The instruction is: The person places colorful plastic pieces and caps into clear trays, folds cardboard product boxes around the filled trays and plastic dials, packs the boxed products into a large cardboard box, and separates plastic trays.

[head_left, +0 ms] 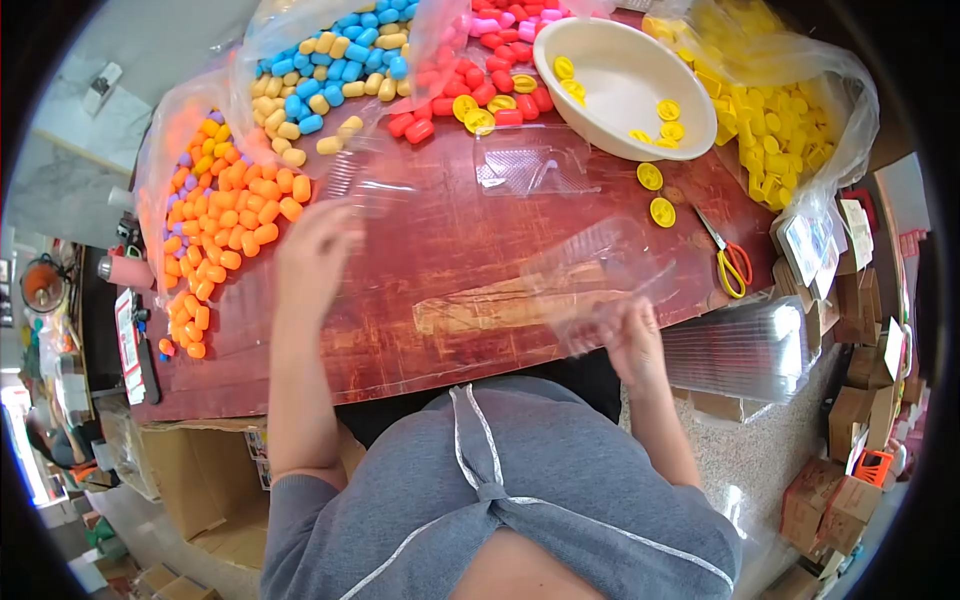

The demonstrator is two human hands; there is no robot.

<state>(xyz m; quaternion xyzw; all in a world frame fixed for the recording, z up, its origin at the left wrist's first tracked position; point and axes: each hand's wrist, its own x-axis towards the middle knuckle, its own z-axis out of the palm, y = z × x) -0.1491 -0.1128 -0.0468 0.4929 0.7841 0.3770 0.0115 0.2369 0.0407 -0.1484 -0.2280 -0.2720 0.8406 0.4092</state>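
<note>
My right hand (637, 342) grips the edge of a clear plastic blister tray (590, 275), held tilted over the table's front edge. My left hand (322, 240) is over the left part of the table, beside the orange capsule pile, its fingers smeared by motion. Just beyond it is another clear blister tray (368, 182); whether the fingers hold it, I cannot make out. A third clear tray (530, 165) lies flat near the middle. Orange plastic capsules (235, 215) spill from a bag at the left.
Blue and cream capsules (340, 60), red capsules (475, 75) and yellow pieces (775, 130) lie along the back. A white bowl (610, 95) holds yellow discs. Scissors (735, 265) lie at the right, near stacked clear trays (745, 345) beyond the edge.
</note>
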